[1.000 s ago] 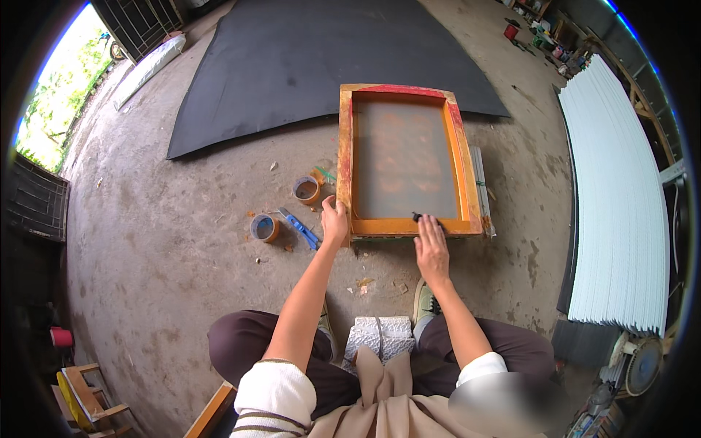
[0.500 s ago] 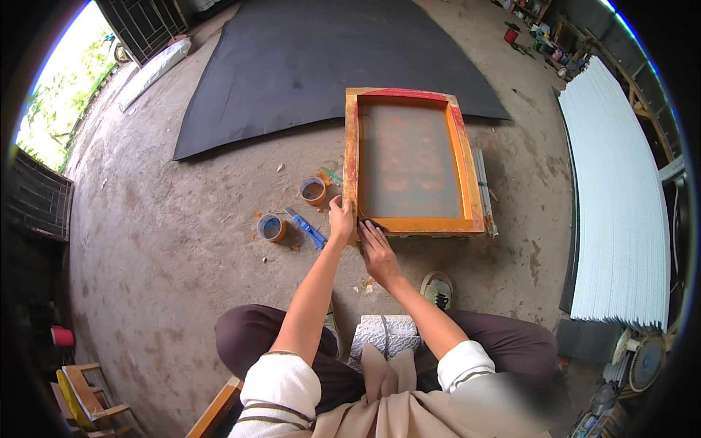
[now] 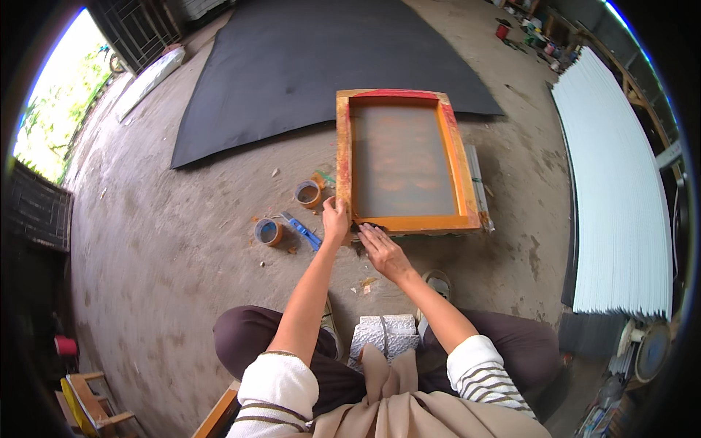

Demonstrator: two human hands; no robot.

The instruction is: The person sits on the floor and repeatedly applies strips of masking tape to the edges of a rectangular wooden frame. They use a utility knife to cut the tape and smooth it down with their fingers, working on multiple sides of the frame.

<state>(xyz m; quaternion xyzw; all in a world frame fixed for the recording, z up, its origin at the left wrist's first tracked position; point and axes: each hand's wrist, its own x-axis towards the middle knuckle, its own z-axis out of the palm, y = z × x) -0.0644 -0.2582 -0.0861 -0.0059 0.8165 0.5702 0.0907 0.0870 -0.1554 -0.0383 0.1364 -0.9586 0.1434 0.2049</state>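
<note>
A wooden screen printing frame (image 3: 409,222) with grey mesh lies on a low support before me, its wood orange and red-stained. My left hand (image 3: 336,221) is closed around the near end of its left side, thumb on top. Against the near left corner, my right hand (image 3: 385,252) presses its fingertips on a small black piece (image 3: 361,223), mostly hidden, perhaps cloth. Left of my left hand lie a blue utility knife (image 3: 302,232) and two rolls of tape, one nearer (image 3: 269,232) and one farther (image 3: 308,193).
A large black sheet (image 3: 314,66) covers the floor beyond the frame. On the right stands a stack of white corrugated sheets (image 3: 613,190), with a fan (image 3: 652,352) near it. Between my feet is a white textured bundle (image 3: 385,332). Wooden pieces (image 3: 91,401) lie at lower left.
My right hand has shifted slightly right along the near edge of the frame, its fingers a little more spread. My left hand keeps its grip. The whole view has moved slightly.
</note>
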